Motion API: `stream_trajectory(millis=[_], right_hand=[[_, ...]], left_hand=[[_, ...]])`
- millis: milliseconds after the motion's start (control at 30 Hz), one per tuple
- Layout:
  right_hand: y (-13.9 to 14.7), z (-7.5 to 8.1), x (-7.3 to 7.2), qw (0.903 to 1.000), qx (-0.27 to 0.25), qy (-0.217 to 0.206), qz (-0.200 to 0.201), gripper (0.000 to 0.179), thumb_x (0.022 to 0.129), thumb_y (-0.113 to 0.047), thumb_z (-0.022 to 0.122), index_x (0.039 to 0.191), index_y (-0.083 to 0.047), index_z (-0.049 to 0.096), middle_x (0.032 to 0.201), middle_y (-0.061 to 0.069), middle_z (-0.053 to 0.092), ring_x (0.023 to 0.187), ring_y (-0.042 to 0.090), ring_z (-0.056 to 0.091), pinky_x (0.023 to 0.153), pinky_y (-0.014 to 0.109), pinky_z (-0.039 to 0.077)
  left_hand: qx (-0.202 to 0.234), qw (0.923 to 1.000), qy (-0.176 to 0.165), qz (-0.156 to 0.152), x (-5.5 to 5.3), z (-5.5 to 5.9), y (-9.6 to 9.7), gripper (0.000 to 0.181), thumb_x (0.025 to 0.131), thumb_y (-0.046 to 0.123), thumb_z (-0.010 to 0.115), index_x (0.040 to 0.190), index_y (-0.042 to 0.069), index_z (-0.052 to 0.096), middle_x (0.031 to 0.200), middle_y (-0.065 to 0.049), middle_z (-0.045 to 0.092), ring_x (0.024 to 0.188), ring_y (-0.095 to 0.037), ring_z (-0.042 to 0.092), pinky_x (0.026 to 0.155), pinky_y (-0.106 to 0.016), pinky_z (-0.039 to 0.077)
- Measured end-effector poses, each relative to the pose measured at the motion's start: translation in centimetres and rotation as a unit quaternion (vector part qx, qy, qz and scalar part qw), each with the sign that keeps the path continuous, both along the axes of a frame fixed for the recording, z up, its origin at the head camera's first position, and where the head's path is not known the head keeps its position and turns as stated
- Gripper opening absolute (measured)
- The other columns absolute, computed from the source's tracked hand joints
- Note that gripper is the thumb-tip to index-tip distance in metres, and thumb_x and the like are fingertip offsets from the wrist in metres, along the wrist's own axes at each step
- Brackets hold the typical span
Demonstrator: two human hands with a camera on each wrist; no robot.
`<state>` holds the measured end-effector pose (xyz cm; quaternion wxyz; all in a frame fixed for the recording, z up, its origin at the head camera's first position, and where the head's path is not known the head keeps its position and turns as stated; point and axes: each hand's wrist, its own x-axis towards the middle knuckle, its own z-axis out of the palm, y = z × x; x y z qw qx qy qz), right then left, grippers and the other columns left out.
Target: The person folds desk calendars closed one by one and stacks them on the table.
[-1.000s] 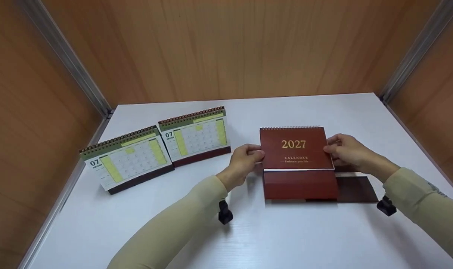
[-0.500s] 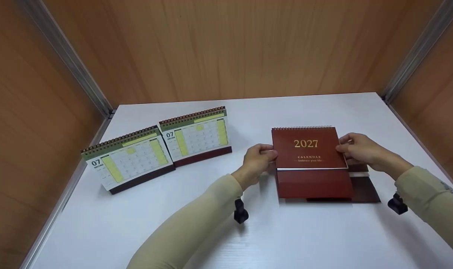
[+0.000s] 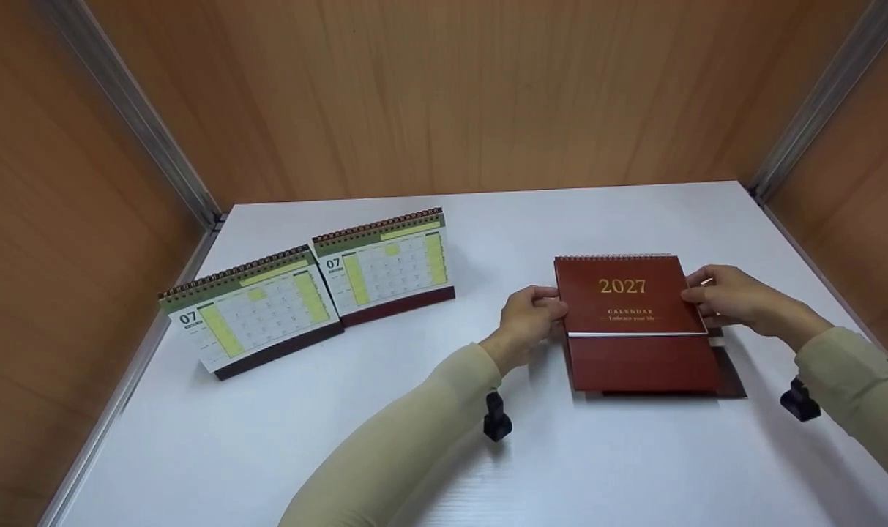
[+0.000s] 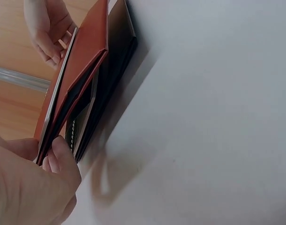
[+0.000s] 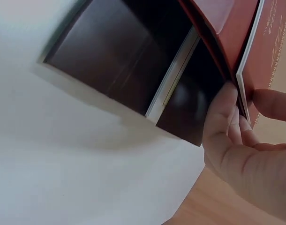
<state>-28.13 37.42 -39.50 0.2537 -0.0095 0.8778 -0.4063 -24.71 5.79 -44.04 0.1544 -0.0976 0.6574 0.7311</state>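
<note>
Left hand (image 3: 528,318) and right hand (image 3: 736,300) each pinch a side edge of red 2027 desk calendar (image 3: 637,359), thumbs on cover, fingers curled beneath. Calendar lies between them, raised at least partly. Just shifted rightward; now covers most of dark calendar (image 5: 105,51) below fingers, so alignment looks nearly reached. Spiral edge faces away from wearer; cover's long axis seemingly hand to hand. Left of left fingers, well apart: two standing calendars (image 3: 257,311) (image 3: 385,271).
</note>
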Motion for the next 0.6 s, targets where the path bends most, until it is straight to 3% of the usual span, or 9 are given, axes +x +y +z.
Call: stream_trajectory(millis=[267, 600], right_hand=[[1.2, 0.0, 0.2, 0.9999, 0.013, -0.01, -0.004, 0.049, 0.109, -0.018, 0.05, 0.144, 0.013, 0.036, 0.102, 0.004, 0.061, 0.09, 0.015, 0.056, 0.079, 0.028, 0.06], [2.5, -0.2, 0.3, 0.9994, 0.03, -0.015, -0.005, 0.05, 0.109, -0.018, 0.049, 0.145, 0.015, 0.035, 0.118, 0.014, 0.065, 0.101, 0.018, 0.062, 0.082, 0.028, 0.061]], left_hand=[[-0.03, 0.9994, 0.012, -0.008, 0.4, -0.1, 1.4, 0.031, 0.1, 0.003, 0.071, 0.131, 0.006, 0.069, 0.103, -0.002, 0.072, 0.095, -0.016, 0.073, 0.095, -0.041, 0.061], [-0.025, 0.9994, 0.012, -0.022, 0.4, -0.5, 2.6, 0.034, 0.1, 0.004, 0.071, 0.134, 0.006, 0.069, 0.103, -0.002, 0.072, 0.096, -0.017, 0.073, 0.097, -0.043, 0.061]])
